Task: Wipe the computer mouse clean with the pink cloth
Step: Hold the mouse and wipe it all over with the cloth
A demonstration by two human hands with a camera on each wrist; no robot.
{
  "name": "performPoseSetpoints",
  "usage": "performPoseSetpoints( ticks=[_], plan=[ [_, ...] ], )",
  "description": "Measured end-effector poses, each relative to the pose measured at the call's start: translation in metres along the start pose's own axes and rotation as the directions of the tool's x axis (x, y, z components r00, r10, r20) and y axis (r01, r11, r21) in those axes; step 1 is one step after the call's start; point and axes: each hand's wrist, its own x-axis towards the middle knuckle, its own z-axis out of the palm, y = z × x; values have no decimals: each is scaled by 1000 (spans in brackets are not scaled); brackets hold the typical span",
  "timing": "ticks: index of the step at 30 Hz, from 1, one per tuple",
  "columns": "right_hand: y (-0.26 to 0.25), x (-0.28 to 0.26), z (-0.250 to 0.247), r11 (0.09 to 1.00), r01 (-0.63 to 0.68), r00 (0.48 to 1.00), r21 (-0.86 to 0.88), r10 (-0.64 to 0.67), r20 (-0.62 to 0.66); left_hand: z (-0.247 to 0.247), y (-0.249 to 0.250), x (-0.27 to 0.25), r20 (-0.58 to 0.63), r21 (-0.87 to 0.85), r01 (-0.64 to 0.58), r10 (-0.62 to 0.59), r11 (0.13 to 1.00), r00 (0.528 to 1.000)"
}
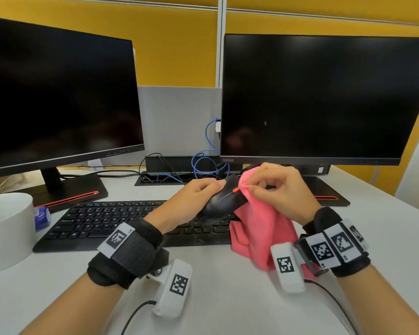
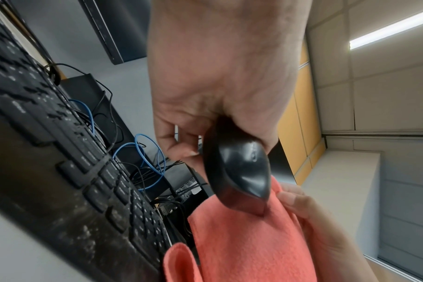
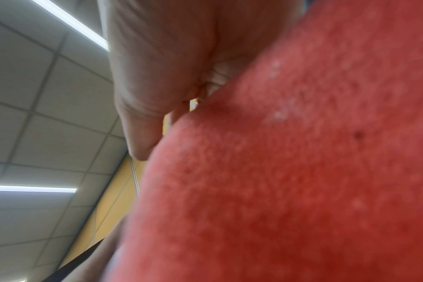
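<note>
A black computer mouse (image 1: pixel 224 201) with an orange scroll wheel is lifted above the keyboard, gripped by my left hand (image 1: pixel 198 194) from its left side. In the left wrist view the mouse (image 2: pixel 239 171) points down into the pink cloth (image 2: pixel 249 244). My right hand (image 1: pixel 273 187) pinches the pink cloth (image 1: pixel 261 226) against the mouse's front, next to the wheel; the rest of the cloth hangs down to the desk. The cloth (image 3: pixel 290 162) fills most of the right wrist view, and the right hand's fingers (image 3: pixel 157 85) curl on it there.
A black keyboard (image 1: pixel 112 221) lies under the hands on the white desk (image 1: pixel 227 298). Two dark monitors (image 1: pixel 58 93) (image 1: pixel 324 97) stand behind, with blue and black cables (image 1: pixel 203 163) between them. A white round container (image 1: pixel 8 228) sits at the left edge.
</note>
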Motion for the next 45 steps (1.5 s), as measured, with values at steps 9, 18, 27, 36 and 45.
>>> performPoseSetpoints(
  ticks=[9, 18, 27, 36, 45],
  plan=[
    [3, 1, -1, 1000, -16, 1000, 15, 16, 14, 0, -3, 1, -6, -45, 20, -20, 999, 1000],
    [4, 4, -3, 996, -1, 988, -88, -13, -154, -3, -4, 3, -20, 42, -1, 1, 999, 1000],
    [-1, 3, 3, 999, -18, 996, -49, 14, -84, -2, -1, 1, 30, 163, -41, 37, 986, 999],
    [4, 3, 4, 963, -101, 976, -249, 47, -214, 7, -5, 0, 99, 184, -57, 39, 981, 994],
    [4, 3, -6, 980, -199, 918, -6, 185, -350, -2, -9, 2, 24, 62, -24, 22, 998, 999]
  ],
)
